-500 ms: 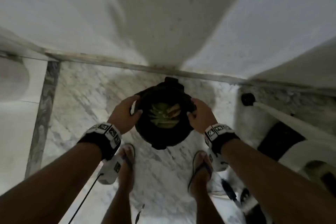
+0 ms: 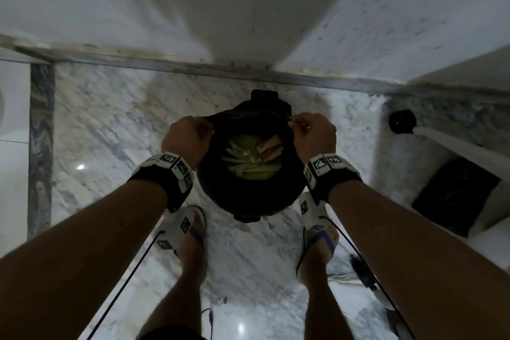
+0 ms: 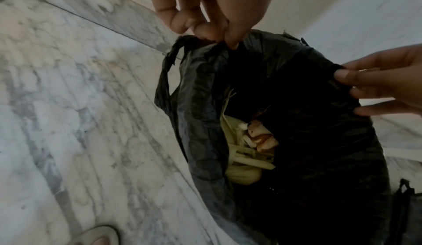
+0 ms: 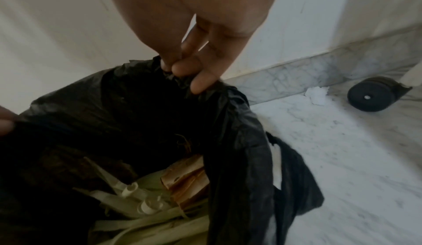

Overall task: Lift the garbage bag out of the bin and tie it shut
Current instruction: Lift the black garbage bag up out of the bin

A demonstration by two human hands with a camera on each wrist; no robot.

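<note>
Black wristbands with white coded marker blocks are worn behind each grip; blue-strapped sandals below.

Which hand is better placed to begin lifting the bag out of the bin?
Neither alone: both. The left hand and the right hand each pinch the garbage bag rim on opposite sides, so lifting together probably keeps it level above the bin.

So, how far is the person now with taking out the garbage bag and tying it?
Done: the left hand and the right hand each pinch the rim of the black garbage bag. In hand: the lift seems to be starting; the bag's lower part sits in the bin. Left: lift it out and tie its open mouth over the scraps.
</note>
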